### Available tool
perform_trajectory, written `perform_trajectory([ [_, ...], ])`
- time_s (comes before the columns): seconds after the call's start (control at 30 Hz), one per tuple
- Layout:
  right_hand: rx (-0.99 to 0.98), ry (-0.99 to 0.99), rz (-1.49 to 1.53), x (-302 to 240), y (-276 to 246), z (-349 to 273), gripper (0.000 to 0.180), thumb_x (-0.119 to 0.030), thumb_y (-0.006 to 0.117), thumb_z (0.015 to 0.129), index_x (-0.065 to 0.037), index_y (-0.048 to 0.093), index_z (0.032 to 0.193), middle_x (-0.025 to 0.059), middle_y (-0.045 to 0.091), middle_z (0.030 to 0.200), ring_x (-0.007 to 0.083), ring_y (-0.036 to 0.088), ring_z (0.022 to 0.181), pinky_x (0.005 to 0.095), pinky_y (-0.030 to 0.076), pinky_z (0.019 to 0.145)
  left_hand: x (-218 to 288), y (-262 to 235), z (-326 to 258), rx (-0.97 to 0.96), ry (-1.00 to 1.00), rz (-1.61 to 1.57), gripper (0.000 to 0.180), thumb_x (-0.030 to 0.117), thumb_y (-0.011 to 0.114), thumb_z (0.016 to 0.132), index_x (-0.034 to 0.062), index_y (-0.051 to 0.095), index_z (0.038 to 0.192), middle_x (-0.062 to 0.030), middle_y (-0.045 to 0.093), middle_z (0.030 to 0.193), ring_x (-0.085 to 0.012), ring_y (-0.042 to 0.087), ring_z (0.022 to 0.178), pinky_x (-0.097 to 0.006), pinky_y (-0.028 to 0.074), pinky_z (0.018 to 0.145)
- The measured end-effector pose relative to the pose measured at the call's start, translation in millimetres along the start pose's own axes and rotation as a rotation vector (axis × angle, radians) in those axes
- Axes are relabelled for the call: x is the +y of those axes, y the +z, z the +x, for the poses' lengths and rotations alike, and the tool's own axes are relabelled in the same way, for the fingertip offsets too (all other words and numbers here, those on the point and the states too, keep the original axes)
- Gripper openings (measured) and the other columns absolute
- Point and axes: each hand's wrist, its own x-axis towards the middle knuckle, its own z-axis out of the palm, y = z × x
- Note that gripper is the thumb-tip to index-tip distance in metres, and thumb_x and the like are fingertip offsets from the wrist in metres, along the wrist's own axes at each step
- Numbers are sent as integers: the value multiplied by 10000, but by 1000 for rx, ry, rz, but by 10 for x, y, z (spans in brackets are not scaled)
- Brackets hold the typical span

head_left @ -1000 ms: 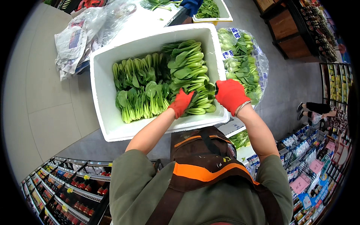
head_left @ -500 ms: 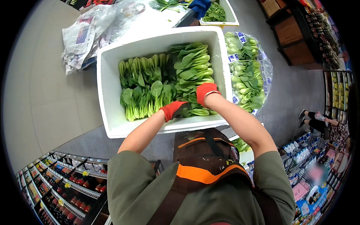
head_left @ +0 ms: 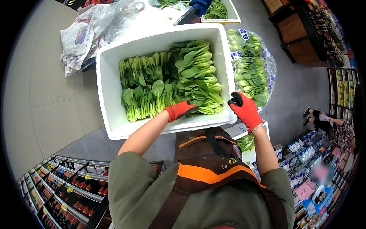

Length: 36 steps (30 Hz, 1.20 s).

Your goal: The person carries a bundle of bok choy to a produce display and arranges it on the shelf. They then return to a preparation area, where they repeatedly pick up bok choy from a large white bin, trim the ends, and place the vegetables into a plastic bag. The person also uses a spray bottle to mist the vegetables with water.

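Several rows of bok choy (head_left: 200, 70) fill a white foam box (head_left: 102, 89) in front of me; leaves and pale green stalks show. My left hand (head_left: 179, 111), in a red glove with dark palm and fingers, rests inside the box at its near side. Its fingers stretch right against the lower bok choy of the right-hand row, with nothing seen gripped. Just outside the box's right wall hovers my right hand (head_left: 245, 111), in a matching glove. Its fingers and thumb are bent but apart, with nothing visible between them. A clear bag of bok choy (head_left: 249, 68) lies beyond it.
Crumpled plastic and paper (head_left: 80, 42) lie at the far left. Another box of greens (head_left: 216, 10) stands at the back, and a white container with greens (head_left: 246, 143) sits near my right side. Shelves (head_left: 72, 191) line the lower left. A person (head_left: 328, 120) is at the far right.
My right hand has left the bok choy and moved right, over the box wall to the outside. The left hand has shifted slightly right, and the near-right bok choy now shows uncovered.
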Motion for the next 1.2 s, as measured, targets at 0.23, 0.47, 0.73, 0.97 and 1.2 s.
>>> perform_trajectory([
  [0.23,330,-81,81,300,-155,-186,419,-146,695,778,5,596,1156,155,680,996,256,668,914,330,510,811,-181,-554,-182,-114,168,594,381,318,532,911,21,601,1140,-154,612,1109,-256,574,991,-340,457,866],
  [0.47,387,-52,243,272,-458,-429,358,-73,665,783,23,614,1125,156,680,1026,237,670,928,316,507,830,-133,-231,46,54,-148,650,432,406,652,810,-7,653,936,-106,674,844,-234,619,795,-349,484,736],
  [0.73,349,31,207,1000,-673,-567,346,-129,664,797,15,618,1107,154,683,1011,259,670,909,337,509,818,-133,-65,113,158,-66,962,399,382,638,805,5,652,937,-172,680,925,-380,618,872,-417,492,778],
  [0.97,282,20,198,1678,-1214,-303,330,-163,672,796,-6,628,1083,147,688,991,280,669,879,354,512,802,681,536,58,645,-94,1231,406,305,700,750,84,624,1083,-170,617,1078,-339,603,949,-433,497,797],
  [1.2,145,-224,55,2326,-1761,64,325,-160,673,786,-10,631,1071,159,680,975,323,650,867,372,511,784,748,1023,789,534,68,1500,355,178,705,709,119,608,1046,-106,606,1029,-302,603,921,-416,503,752],
])
